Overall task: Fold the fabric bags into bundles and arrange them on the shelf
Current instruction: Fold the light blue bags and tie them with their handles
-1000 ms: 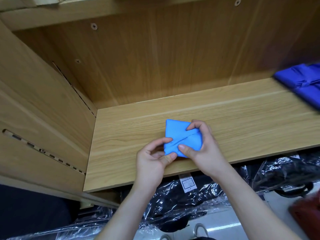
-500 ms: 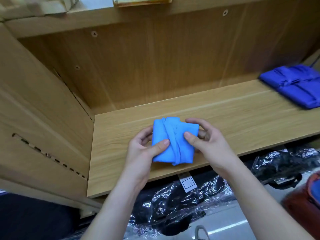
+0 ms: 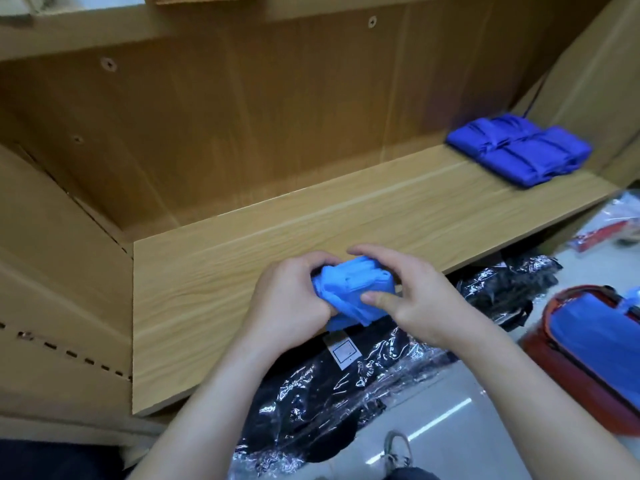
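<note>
Over the shelf (image 3: 214, 306), left hand (image 3: 291, 301) and right hand (image 3: 414, 299) now clamp the blue bag (image 3: 349, 285), bunched smaller.

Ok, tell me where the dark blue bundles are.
Head view: the dark blue bundles lie at the far right end of the shelf, beside the side panel.

Wooden back panel (image 3: 242, 116); glossy, perhaps tiled, floor (image 3: 443, 396).

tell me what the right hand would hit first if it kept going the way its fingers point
The light blue fabric bag: the right hand holds it, fingers aimed leftward. Just beyond, probably, is the left hand, gripping the bag's other side.
</note>
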{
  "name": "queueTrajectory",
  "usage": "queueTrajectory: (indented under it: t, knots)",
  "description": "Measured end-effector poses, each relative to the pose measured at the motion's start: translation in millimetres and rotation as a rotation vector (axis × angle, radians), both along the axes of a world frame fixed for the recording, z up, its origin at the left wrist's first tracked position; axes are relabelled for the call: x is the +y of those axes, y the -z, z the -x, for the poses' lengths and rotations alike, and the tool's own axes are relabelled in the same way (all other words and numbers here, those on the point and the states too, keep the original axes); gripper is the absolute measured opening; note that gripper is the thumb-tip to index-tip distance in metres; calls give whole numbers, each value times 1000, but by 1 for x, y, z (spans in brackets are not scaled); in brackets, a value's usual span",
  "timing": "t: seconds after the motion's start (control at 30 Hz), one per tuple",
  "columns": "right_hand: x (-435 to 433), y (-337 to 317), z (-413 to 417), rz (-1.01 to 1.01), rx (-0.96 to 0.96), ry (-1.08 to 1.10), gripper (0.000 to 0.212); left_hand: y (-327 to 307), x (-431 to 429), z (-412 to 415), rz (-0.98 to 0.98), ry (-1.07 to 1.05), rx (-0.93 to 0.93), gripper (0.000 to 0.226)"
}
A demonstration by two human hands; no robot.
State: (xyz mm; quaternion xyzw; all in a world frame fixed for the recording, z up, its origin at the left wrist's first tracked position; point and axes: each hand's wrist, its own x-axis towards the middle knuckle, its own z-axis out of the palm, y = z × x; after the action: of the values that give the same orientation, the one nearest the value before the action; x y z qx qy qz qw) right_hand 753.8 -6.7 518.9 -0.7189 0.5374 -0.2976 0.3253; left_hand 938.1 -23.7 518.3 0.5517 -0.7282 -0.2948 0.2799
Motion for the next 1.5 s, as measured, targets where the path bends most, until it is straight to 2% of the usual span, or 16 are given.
queueTrajectory:
  t: [0.07, 0.1, 0.17, 0.23, 0.3, 0.37, 0.43, 0.57, 0.63, 0.73, 0.83, 0.9, 1.07, 1.2, 1.37, 1.5]
  knots:
    - [1, 2, 13, -16, 45, 8, 69, 2, -3, 10, 251, 21, 1, 41]
    - [2, 3, 20, -61, -15, 21, 69, 5, -5, 16, 390, 49, -13, 41]
    - [5, -1, 38, -281, -265, 27, 64, 14, -9, 27, 603, 108, -81, 43]
    - [7, -7, 57, -594, -654, -19, 58, 22, -11, 41, 760, 170, -173, 39]
    - [2, -5, 75, -658, -895, -3, 51, 29, -13, 57, 837, 221, -231, 36]
    - [-8, 2, 89, -521, -872, 143, 37, 33, -13, 77, 766, 289, -196, 44]
    - [-20, 8, 104, -384, -794, 269, 34, 33, -13, 98, 590, 269, -16, 51]
    - [-42, 10, 142, -286, -819, 210, 54, 18, -28, 139, 52, -147, 470, 50]
    - [-54, 13, 160, -307, -804, 147, 56, 15, -44, 158, -230, -199, 629, 47]
    - [-72, 18, 180, -316, -744, 141, 50, 18, -65, 187, -315, -271, 723, 27]
    - [-93, 26, 193, -257, -569, 223, 39, 24, -87, 212, -307, -392, 785, 27]
    - [-110, 31, 199, -213, -414, 290, 36, 29, -105, 220, -289, -475, 731, 39]
    - [-159, 49, 202, -243, -381, 404, 29, 41, -147, 227, -316, -499, 599, 53]
    - [-189, 63, 194, -258, -421, 447, 16, 45, -185, 230, -296, -491, 565, 51]
    - [-223, 59, 192, -259, -450, 551, 22, 48, -225, 227, -246, -433, 400, 41]
    - [-258, 61, 196, -266, -438, 592, 31, 58, -231, 217, 75, -265, -25, 48]
